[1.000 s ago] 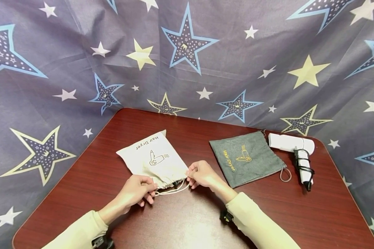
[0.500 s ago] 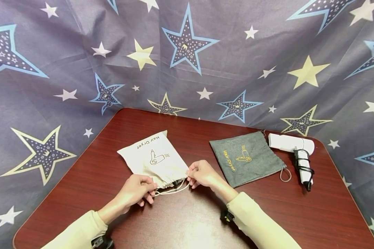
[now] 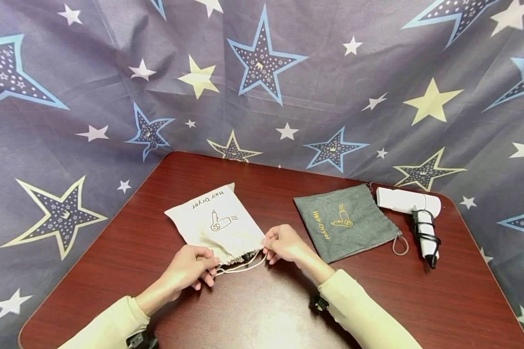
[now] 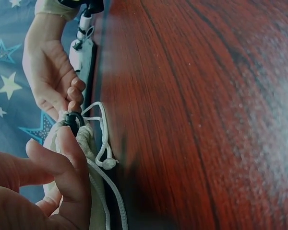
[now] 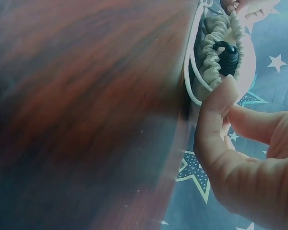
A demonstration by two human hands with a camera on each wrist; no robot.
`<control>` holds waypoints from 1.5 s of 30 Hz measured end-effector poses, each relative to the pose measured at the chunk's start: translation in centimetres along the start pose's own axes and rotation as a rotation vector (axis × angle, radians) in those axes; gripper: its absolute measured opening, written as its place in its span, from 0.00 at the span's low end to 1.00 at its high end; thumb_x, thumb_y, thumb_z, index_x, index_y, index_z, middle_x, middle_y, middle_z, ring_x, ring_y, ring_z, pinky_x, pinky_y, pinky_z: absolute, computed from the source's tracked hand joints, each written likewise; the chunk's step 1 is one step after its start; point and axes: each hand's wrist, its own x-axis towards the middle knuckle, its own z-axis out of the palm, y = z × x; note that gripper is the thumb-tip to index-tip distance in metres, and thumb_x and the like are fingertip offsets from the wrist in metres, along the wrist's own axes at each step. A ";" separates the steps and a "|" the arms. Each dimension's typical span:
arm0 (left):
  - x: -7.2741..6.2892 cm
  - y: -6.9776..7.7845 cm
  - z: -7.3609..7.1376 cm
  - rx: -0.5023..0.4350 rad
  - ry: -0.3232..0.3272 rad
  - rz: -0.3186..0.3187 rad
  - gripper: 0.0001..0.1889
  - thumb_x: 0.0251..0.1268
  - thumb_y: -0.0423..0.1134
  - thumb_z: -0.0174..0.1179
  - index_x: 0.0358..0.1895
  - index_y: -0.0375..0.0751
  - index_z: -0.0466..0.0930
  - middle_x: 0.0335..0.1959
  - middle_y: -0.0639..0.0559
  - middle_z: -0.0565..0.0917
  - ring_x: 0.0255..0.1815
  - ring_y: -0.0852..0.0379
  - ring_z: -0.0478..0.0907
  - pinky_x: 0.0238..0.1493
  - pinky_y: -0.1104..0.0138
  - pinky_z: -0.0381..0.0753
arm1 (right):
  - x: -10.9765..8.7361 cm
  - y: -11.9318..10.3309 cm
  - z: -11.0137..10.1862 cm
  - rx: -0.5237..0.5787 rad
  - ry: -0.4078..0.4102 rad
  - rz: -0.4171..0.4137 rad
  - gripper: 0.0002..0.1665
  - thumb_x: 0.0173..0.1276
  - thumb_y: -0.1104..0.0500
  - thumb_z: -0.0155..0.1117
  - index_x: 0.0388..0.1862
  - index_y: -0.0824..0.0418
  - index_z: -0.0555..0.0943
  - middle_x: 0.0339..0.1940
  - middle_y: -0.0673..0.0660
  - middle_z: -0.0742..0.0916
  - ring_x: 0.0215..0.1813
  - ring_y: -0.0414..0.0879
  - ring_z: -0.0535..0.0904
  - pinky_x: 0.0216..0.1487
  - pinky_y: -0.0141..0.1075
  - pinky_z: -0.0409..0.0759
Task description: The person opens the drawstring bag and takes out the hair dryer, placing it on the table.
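Observation:
A white drawstring bag (image 3: 220,218) printed "Hair Dryer" lies on the table, its gathered mouth facing me. My left hand (image 3: 191,267) pinches the left side of that mouth between thumb and fingers. At the right side, my right hand (image 3: 284,244) pinches the cloth edge the same way. Between the hands the mouth gapes, and in the right wrist view a black coiled cord (image 5: 229,60) shows inside it. What else the bag contains is hidden. A white drawstring (image 3: 240,270) loops out in front of the mouth, ending in a knot (image 4: 108,164) in the left wrist view.
To the right lies a grey drawstring bag (image 3: 347,220), also printed "Hair Dryer". Beyond it rests a white hair dryer (image 3: 408,199) with a black cord wound round its handle. A star-patterned curtain (image 3: 288,72) hangs behind the reddish-brown table (image 3: 375,300).

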 end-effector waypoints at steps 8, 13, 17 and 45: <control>-0.2 0.0 -0.3 -0.001 0.008 -0.007 0.10 0.73 0.35 0.64 0.35 0.30 0.82 0.25 0.47 0.83 0.20 0.55 0.85 0.15 0.70 0.73 | 0.2 0.1 -0.2 -0.007 0.010 0.001 0.06 0.76 0.72 0.61 0.37 0.73 0.78 0.26 0.64 0.85 0.21 0.42 0.79 0.26 0.35 0.84; -0.4 0.0 -0.3 0.010 0.014 -0.005 0.10 0.73 0.35 0.64 0.36 0.29 0.83 0.25 0.48 0.83 0.20 0.55 0.85 0.15 0.70 0.73 | 0.1 0.1 -0.3 -0.004 0.014 0.001 0.05 0.76 0.72 0.61 0.37 0.73 0.78 0.27 0.65 0.85 0.21 0.42 0.79 0.26 0.35 0.84; -0.5 0.0 -0.4 0.011 0.016 -0.002 0.10 0.73 0.34 0.64 0.36 0.29 0.83 0.25 0.48 0.84 0.20 0.55 0.85 0.15 0.70 0.73 | 0.1 0.0 -0.4 -0.004 0.013 0.001 0.05 0.76 0.72 0.61 0.36 0.73 0.78 0.26 0.64 0.85 0.21 0.42 0.79 0.26 0.35 0.84; -0.1 0.5 3.3 0.796 0.342 0.521 0.35 0.34 0.52 0.89 0.36 0.46 0.69 0.33 0.55 0.70 0.37 0.50 0.70 0.37 0.57 0.70 | -0.2 -0.4 -0.5 -0.305 -0.050 -0.124 0.24 0.58 0.63 0.82 0.44 0.66 0.75 0.35 0.58 0.85 0.27 0.44 0.81 0.29 0.39 0.83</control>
